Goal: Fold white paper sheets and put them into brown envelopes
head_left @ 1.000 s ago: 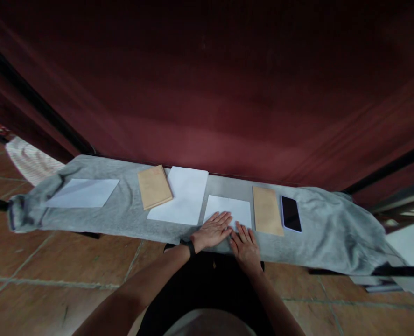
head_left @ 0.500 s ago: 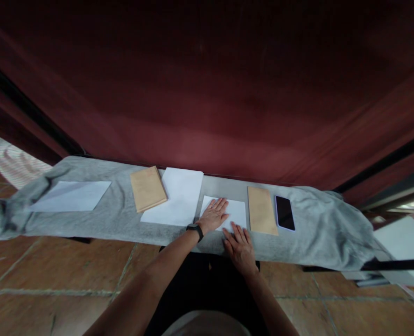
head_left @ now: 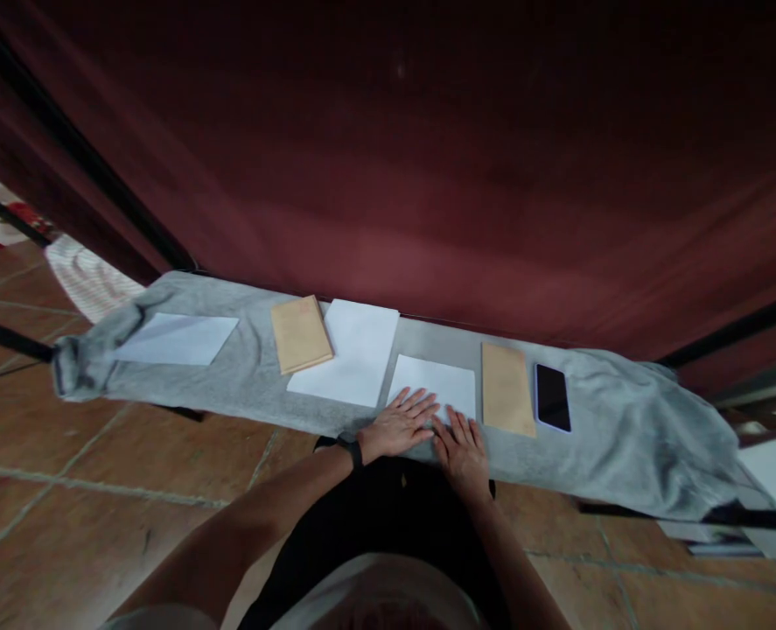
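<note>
A small white sheet of paper (head_left: pixel 436 378), perhaps folded, lies in front of me on the grey cloth (head_left: pixel 243 385). My left hand (head_left: pixel 401 424), with a dark band on its wrist, rests flat on the paper's near left part, fingers spread. Close beside it, my right hand (head_left: pixel 463 451) lies palm down with its fingertips on the near right edge. Neither hand grasps anything. Just right of the paper is a flat brown envelope (head_left: pixel 506 389).
Further right lies a phone (head_left: pixel 552 398). On the left, a stack of brown envelopes (head_left: pixel 299 334) overlaps larger white sheets (head_left: pixel 361 350), and another white sheet (head_left: pixel 181 339) lies beyond. A dark red curtain (head_left: pixel 394 219) hangs behind the narrow covered surface.
My left hand has slid toward me, from the middle of the small paper to its near edge. My right hand stays near the same edge. The view has turned slightly.
</note>
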Available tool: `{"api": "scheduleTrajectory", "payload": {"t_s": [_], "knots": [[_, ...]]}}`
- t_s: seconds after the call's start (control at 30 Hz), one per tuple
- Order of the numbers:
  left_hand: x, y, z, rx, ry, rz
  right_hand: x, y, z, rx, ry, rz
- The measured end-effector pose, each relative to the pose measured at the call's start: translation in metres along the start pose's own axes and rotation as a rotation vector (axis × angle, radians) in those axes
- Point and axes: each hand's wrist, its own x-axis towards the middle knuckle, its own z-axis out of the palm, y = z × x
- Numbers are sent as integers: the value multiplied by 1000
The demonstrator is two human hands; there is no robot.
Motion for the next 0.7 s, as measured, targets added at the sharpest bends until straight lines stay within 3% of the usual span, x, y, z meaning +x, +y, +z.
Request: {"api": "scheduleTrajectory", "payload": {"t_s": [0.17,0.33,0.5,0.7], "knots": [[-24,11,-4,54,45,-78,-3,-1,5,-12,27,10],[-32,19,6,85,119,-316,-12,-7,12,-19,75,106],[-8,20,11,5,171,-655,-16,-12,16,-29,76,176],[27,8,-12,-146,215,-896,-14,-13,18,-26,61,193]]}}
